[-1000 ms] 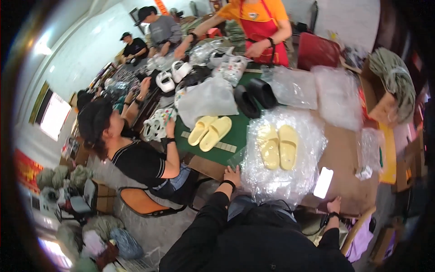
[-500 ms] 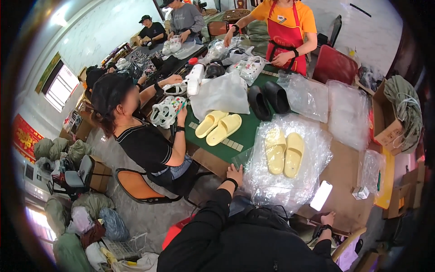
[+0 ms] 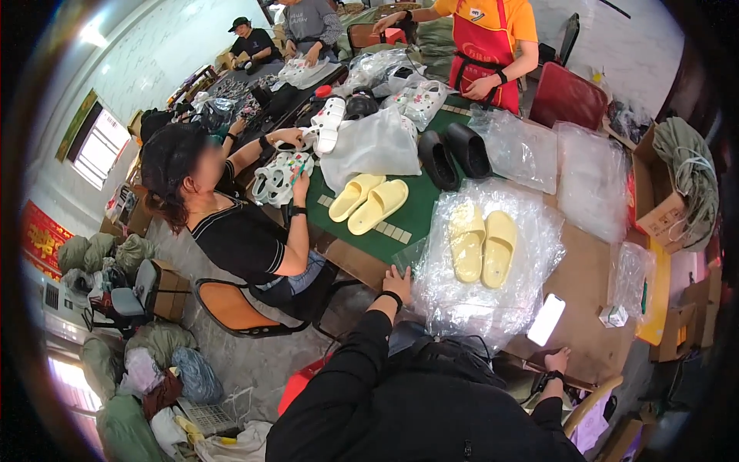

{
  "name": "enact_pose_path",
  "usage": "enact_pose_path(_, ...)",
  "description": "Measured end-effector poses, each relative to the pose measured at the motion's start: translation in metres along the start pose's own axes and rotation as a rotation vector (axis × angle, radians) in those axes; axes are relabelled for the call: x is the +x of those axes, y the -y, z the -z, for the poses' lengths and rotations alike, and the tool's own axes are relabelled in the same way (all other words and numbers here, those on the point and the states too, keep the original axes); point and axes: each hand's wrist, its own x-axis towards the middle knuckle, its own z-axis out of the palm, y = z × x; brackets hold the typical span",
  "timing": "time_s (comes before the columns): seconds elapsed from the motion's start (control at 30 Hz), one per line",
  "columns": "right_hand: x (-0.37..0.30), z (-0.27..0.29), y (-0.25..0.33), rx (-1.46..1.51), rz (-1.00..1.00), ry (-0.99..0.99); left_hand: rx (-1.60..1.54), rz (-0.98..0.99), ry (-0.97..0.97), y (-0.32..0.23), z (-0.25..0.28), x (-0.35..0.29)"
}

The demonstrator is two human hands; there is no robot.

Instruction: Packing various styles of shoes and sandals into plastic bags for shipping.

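Note:
A pair of pale yellow slippers point(image 3: 482, 245) lies side by side on a crinkled clear plastic bag point(image 3: 462, 296) spread over the brown table point(image 3: 585, 323). My left hand point(image 3: 397, 282) rests flat on the table edge at the bag's left corner, fingers apart, holding nothing. Past a white phone point(image 3: 546, 319), my right hand point(image 3: 556, 360) sits on the near table edge at the lower right; its fingers are partly hidden. Both arms wear black sleeves and black wristbands.
A second yellow pair point(image 3: 369, 202) lies on a green mat point(image 3: 419, 212), next to black slippers point(image 3: 454, 154) and a white bag point(image 3: 369, 146). More clear bags point(image 3: 589, 177) lie right. A seated person in black point(image 3: 239, 231) handles white shoes; a person in a red apron point(image 3: 493, 54) stands opposite. Cardboard boxes point(image 3: 658, 208) stand right.
The view has swung down and left over the second. My hands stay at the table edge, and the yellow slippers on the bag have not moved.

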Motion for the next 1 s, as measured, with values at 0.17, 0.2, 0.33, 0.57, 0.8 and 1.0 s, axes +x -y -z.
enact_pose_path(0.17,-0.001,0.002,0.004,0.013,0.014,-0.007,-0.012,0.034,-0.028,0.001,-0.004,0.001)
enact_pose_path(0.2,-0.002,0.004,0.005,0.001,0.027,-0.004,-0.011,0.058,-0.058,0.001,-0.007,0.001)
enact_pose_path(0.33,0.001,0.0,-0.001,0.018,0.011,0.003,0.016,0.041,-0.068,-0.001,-0.003,0.0)
enact_pose_path(0.57,-0.02,-0.006,-0.02,0.053,0.164,-0.213,0.076,-0.14,-0.008,-0.02,0.022,-0.011)
enact_pose_path(0.8,-0.024,0.02,0.043,0.098,0.076,-0.118,0.102,-0.063,-0.145,0.053,-0.032,0.049)
enact_pose_path(1.0,-0.019,0.008,0.022,0.014,-0.104,-0.059,0.084,-0.092,-0.047,0.016,-0.01,0.034)
